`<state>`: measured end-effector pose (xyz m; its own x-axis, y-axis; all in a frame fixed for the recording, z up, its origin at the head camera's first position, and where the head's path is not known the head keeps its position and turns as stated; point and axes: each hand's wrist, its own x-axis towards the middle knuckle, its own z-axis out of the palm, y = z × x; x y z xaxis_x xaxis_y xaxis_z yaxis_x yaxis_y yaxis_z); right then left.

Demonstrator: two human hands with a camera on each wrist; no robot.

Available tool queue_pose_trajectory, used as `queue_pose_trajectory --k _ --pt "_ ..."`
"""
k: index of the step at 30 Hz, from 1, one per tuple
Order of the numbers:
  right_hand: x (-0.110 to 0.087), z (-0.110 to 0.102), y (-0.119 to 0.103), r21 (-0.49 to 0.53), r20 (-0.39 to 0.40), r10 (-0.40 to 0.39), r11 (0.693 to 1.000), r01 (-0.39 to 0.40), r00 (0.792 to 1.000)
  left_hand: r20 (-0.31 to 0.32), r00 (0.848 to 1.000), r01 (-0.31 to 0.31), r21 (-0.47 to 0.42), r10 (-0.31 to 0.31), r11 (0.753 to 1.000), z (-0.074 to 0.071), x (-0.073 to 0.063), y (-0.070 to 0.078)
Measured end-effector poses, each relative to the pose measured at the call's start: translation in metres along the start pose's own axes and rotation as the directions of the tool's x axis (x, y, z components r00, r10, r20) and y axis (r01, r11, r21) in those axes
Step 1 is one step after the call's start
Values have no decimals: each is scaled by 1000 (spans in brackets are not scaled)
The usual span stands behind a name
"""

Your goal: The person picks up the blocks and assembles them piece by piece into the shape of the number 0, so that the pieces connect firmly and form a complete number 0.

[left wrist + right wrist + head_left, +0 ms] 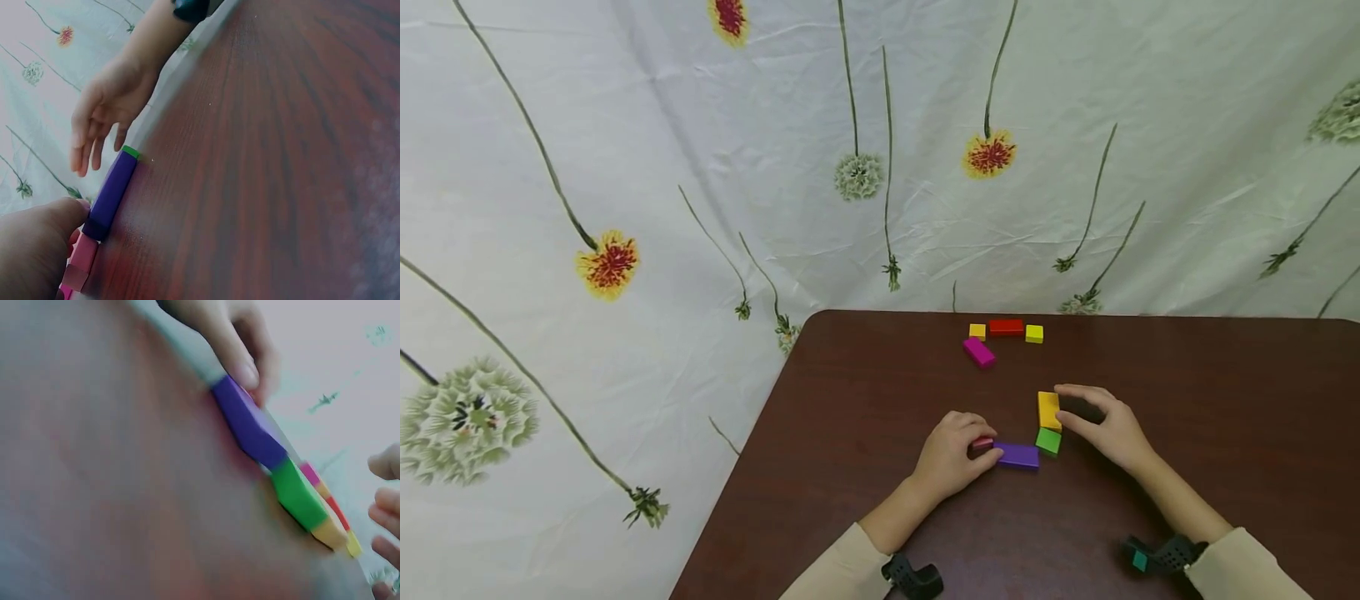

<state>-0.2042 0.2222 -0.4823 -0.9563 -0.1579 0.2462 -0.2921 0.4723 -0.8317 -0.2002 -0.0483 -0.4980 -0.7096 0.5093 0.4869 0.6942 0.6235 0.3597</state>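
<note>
A row of blocks lies on the table. My left hand [953,457] pinches the left end of the purple block [1018,457], thumb on its near side and fingers behind. Under that hand shows part of a pink block [81,261], end to end with the purple one. A green block [1048,442] meets the purple block's right end, and a yellow-orange block [1048,410] extends away from it. My right hand [1108,429] is beside the yellow-orange block, thumb and fingers spread; the left wrist view shows its fingers loosely extended, holding nothing.
Farther back on the brown table [865,392] lie a red block [1006,327], a small orange block [977,332], a small yellow block [1034,334] and a slanted magenta block [979,352]. A flower-printed cloth [775,150] hangs behind the table's far edge.
</note>
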Motion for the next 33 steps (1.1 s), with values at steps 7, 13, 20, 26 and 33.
queue_pose_trajectory --k 7,13,20,26,33 --pt "-17 20 -7 -16 -115 13 1000 -14 993 -7 1000 -2 0 2 1000 -1 0 -2" --pt "-21 31 -3 -39 -137 -46 998 41 989 -1 1000 8 8 -8 1000 -1 0 -2" --pt "-23 32 -3 -82 -136 -39 996 28 990 -11 1000 -8 17 8 1000 -1 0 -1" --pt "-23 34 -1 -134 -138 -78 989 59 987 -18 999 -26 23 26 999 -1 0 -1" --pt "-23 36 1 -156 -142 -104 984 82 984 -26 999 -33 39 34 999 -1 -1 0"
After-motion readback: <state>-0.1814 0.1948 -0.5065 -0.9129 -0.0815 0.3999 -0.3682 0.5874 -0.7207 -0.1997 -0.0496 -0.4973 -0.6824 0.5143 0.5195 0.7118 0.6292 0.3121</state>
